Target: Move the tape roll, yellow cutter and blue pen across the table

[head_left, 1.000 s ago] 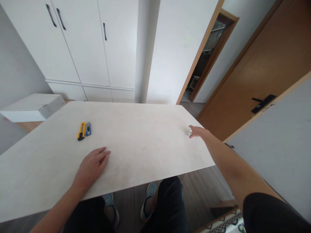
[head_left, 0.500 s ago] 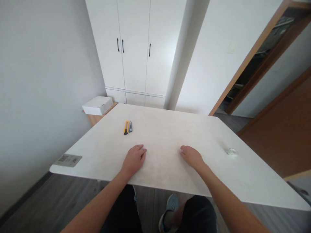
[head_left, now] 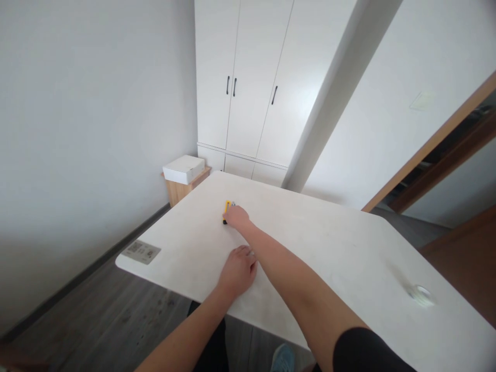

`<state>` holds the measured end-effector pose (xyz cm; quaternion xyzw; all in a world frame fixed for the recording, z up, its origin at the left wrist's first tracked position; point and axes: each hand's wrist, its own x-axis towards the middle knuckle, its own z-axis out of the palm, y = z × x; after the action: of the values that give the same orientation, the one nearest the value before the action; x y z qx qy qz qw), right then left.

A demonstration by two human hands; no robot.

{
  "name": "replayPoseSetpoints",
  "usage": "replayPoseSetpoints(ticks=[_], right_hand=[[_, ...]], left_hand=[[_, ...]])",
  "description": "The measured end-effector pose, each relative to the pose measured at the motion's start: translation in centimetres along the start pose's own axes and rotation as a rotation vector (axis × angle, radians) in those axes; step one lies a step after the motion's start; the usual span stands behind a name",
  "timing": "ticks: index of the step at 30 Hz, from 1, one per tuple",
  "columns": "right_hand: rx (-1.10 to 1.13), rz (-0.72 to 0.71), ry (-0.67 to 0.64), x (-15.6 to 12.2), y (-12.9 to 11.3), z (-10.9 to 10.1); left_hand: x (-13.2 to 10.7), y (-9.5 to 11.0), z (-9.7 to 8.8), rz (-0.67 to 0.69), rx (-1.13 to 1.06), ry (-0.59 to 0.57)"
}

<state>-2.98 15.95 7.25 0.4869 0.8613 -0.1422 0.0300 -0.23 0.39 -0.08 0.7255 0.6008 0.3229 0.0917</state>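
Observation:
A yellow utility knife [head_left: 227, 207] with a black end lies on the white table [head_left: 186, 227]. Just beside it, a blue utility knife [head_left: 233, 204] is mostly covered by my right hand [head_left: 237, 217]. That hand is stretched out over the pair, its fingertips at the yellow knife; I cannot tell how they are closed, since the back of the hand hides them. My left hand [head_left: 237, 269] rests palm down nearer the front edge, fingers loosely bent and slightly apart, holding nothing. My right forearm passes close beside it.
A roll of clear tape [head_left: 421, 295] sits on the table's right side. A grey printed label [head_left: 141, 251] is stuck at the left front corner. Beyond the table, a white box [head_left: 183, 169] stands on a wooden cabinet [head_left: 179, 193], near a tall white wardrobe [head_left: 251, 77].
My right hand has moved from the table's middle, left and forward, to the two knives. My left hand stays resting on the table. The view has turned left.

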Motion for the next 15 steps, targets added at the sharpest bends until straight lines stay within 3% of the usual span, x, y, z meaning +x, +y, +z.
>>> replayPoseSetpoints(ticks=[8,15], right_hand=[[0.069,0.130,0.086,2.9,-0.9,3.4],[0.098,0.153,0.086,2.4,-0.7,3.7]], left_hand=[[0.0,-0.9,1.2,0.015,-0.087,0.051],[-0.1,-1.3,1.9,0.013,-0.066,0.062]])
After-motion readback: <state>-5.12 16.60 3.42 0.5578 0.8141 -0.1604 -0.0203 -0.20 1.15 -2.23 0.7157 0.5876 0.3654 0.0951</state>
